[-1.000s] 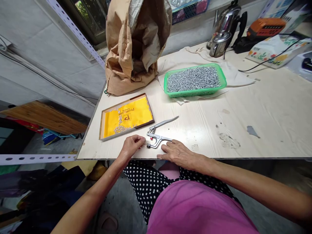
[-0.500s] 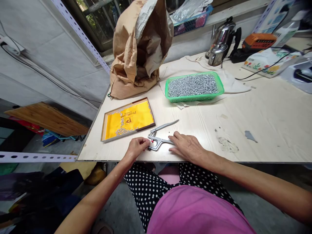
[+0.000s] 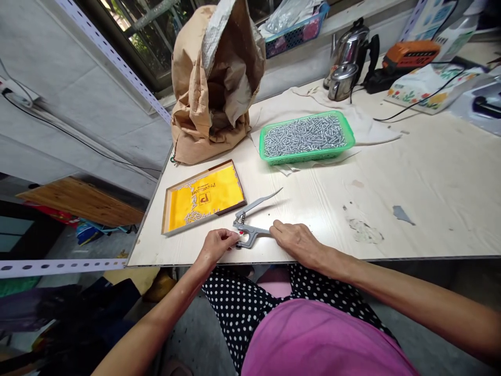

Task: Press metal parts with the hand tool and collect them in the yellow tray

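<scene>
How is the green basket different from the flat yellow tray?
The green basket is meshed plastic; the tray is wood-framed with a yellow lining. The basket is full of small metal pieces; the tray holds only a few. The basket sits on a white cloth; the tray sits on the bare table. Both are rectangular.

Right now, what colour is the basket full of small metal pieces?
The basket is green; the head view shows it clearly.

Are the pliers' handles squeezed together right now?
No, the pliers are open, upper handle splayed away from the one under the right hand.
</scene>
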Tool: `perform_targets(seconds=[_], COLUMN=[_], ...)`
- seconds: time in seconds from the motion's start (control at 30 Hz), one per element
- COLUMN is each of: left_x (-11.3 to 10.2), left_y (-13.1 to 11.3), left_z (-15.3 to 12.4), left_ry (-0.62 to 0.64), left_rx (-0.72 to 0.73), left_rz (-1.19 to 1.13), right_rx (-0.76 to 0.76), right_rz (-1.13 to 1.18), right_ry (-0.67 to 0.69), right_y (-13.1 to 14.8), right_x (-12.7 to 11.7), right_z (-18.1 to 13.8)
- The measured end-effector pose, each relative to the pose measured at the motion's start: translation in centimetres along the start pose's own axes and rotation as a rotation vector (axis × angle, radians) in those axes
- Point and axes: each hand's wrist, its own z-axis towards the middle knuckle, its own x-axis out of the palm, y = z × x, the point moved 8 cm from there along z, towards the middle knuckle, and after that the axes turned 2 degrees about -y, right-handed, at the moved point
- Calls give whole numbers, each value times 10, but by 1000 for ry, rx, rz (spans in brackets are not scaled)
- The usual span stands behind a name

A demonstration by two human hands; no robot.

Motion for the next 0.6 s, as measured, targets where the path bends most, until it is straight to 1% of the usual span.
perform_targets(seconds=[0.1,0.17,0.33,0.43,0.53,0.6], left_x=[2,4,7,9,11,11], left_y=[4,5,7,12,16,17], left_z=[1,3,8,8,6,3], left_ry=[-26,-15,80,132,148,148], left_rx=[-8,-14,-46,-91,-117,-118], left_rz=[-2,16,112,97,60,50], right_rx=[1,6,51,79,86,75], right_rz=[-13,-13,19,30,31,36], right_ry=[-2,4,66,106,143,144], right_y=[0,0,-5,-7,-8,-10], right_x=[3,5,13,17,15,7], right_z=[-1,-2,-1,0,1,4])
